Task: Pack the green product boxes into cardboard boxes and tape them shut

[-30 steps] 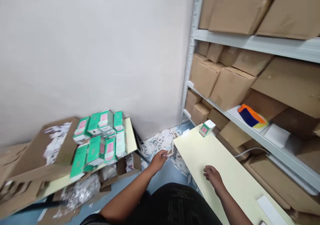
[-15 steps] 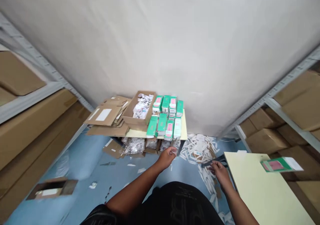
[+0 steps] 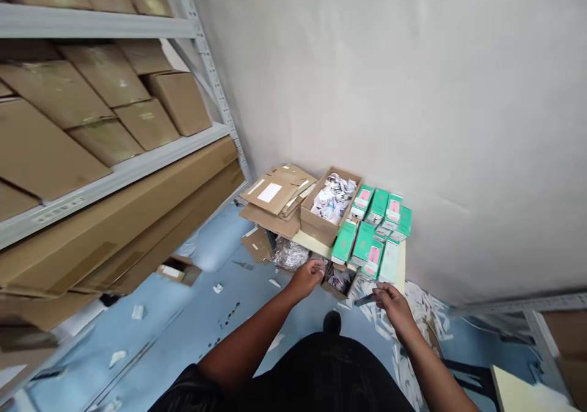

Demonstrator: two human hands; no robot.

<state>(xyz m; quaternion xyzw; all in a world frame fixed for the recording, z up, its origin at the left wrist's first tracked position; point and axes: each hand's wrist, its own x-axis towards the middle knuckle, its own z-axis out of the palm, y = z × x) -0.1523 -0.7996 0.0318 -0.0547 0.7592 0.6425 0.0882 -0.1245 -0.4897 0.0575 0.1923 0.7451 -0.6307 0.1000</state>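
My left hand [image 3: 306, 280] is closed in a pinch in front of the low table; what its fingertips hold, if anything, is too small to make out. In my right hand [image 3: 393, 305] is a thin dark object [image 3: 365, 300], pointing left; its kind is unclear. Just beyond both hands stands the pale table [image 3: 312, 242]. Several green boxes [image 3: 365, 241] with pink and white panels stand on its right part. Beside them is an open cardboard box [image 3: 318, 227] full of crumpled printed scraps [image 3: 336, 197].
Flattened cardboard boxes [image 3: 271, 191] are stacked on the table's left end. Below lie clear plastic wrap [image 3: 290, 254] and another open box [image 3: 338, 280]. White paper strips [image 3: 406, 363] litter the floor at right. Shelves with large cartons [image 3: 50, 149] line the left; another table [image 3: 518, 390] is lower right.
My view has swung left, so the table and green boxes sit further right and more left shelving shows. My right hand, with the thin dark object, is nearer the green boxes.
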